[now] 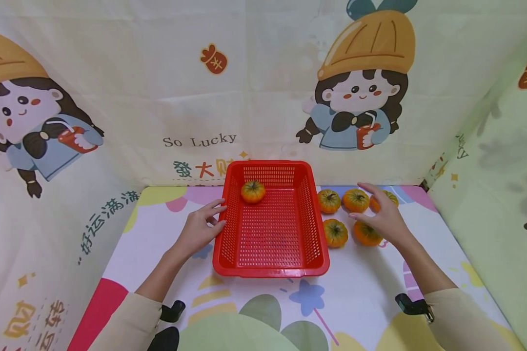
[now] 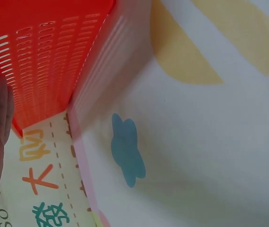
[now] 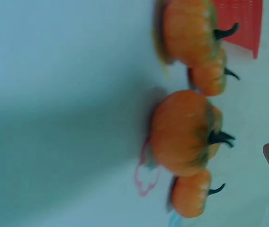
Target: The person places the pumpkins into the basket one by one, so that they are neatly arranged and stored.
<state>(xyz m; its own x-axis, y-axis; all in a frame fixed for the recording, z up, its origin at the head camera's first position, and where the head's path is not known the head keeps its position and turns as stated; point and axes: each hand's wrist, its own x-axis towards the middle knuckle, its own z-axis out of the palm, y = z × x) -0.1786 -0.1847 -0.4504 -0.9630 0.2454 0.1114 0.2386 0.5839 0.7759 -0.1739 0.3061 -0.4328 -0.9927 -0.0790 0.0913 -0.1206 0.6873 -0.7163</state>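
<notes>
hands (image 1: 290, 222) beside basket (image 1: 309, 265), pumpkins (image 1: 355, 200)

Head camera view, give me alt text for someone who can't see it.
A red basket holding one small pumpkin sits on a colourful mat; the left hand touches its side, while the right hand hovers open over five pumpkins beside it.

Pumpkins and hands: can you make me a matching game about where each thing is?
Things:
1. pumpkin in the basket
2. left hand
3. right hand
4. red basket

Places:
A. over the pumpkins on the mat
B. in the middle of the mat, between the hands
C. in the basket's far left corner
D. against the basket's left side

Pairs: 1-C, 2-D, 3-A, 4-B
</notes>
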